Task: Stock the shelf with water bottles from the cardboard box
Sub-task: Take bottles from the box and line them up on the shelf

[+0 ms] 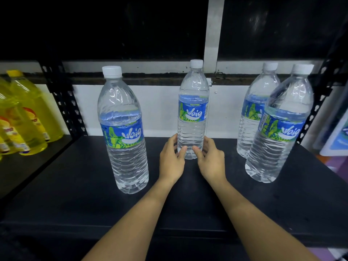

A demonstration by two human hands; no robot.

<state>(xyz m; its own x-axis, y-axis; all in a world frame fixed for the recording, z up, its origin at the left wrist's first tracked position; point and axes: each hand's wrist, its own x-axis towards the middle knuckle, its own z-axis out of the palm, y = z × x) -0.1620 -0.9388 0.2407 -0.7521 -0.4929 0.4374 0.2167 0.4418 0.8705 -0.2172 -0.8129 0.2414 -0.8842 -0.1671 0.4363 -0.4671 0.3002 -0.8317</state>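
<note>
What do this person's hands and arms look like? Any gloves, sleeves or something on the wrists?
Both the left hand and the right hand are bare: no gloves and no rings that show. The forearms are uncovered too. No sleeve reaches into view, and no watch or bracelet shows.

I am holding the middle bottle (193, 113) near its bottom with my left hand (172, 159) and my right hand (211, 159), and it is standing straight on the black shelf (75, 185). All four bottles are looking clear, with white caps and blue labels. The left bottle (123, 129) is standing nearer me, and on the right the front bottle (278, 132) is partly hiding the back bottle (252, 117).
</note>
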